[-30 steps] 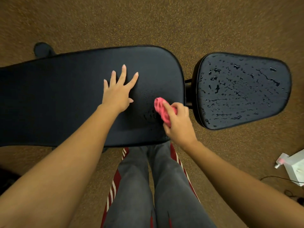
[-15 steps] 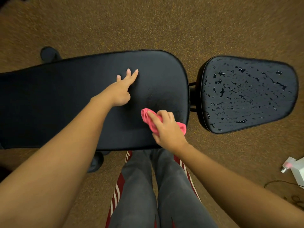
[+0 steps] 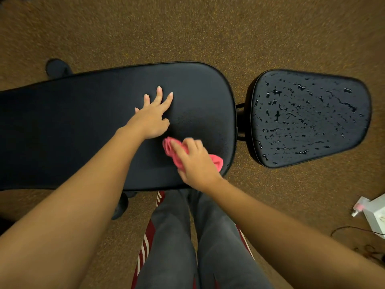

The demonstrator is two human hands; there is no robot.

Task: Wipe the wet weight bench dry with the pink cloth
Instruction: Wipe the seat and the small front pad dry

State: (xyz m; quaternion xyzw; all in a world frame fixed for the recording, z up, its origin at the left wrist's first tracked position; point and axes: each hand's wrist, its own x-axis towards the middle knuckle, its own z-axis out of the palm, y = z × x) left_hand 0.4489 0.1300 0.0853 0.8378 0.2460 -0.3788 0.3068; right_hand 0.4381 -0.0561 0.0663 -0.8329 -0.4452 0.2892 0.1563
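- The right hand (image 3: 195,161) is closed over the bunched pink cloth (image 3: 215,160), fingers curled on top, pressing it onto the long pad (image 3: 83,122) of the weight bench near its front right corner.
- The left hand (image 3: 151,119) holds nothing — fingers spread, fingertips resting on the long pad just beyond the cloth, probably bracing the body.
- The long pad looks nearly dry apart from a faint smear right of the left hand. The seat pad (image 3: 308,119), to the right across a gap, is covered in beads and streaks of water, so I judge the task well short of done.
- For the stroke in hand: keep the palm flat on the cloth and carry it right to the rounded edge of the pad, so water leaves the surface instead of being pushed around.
- Opening the cloth out would help; bunched as it is, it covers only a narrow strip per pass.
- Overlap each stroke with the one beside it and catch the faint smear before moving on.
- The seat pad likely needs firm, slow passes, turning the cloth to a drier face once it is soaked.
- Lift the left hand clear of any patch about to be wiped.
- A white object (image 3: 373,211) lies on the carpet (image 3: 187,28) at the far right, well apart from the bench.
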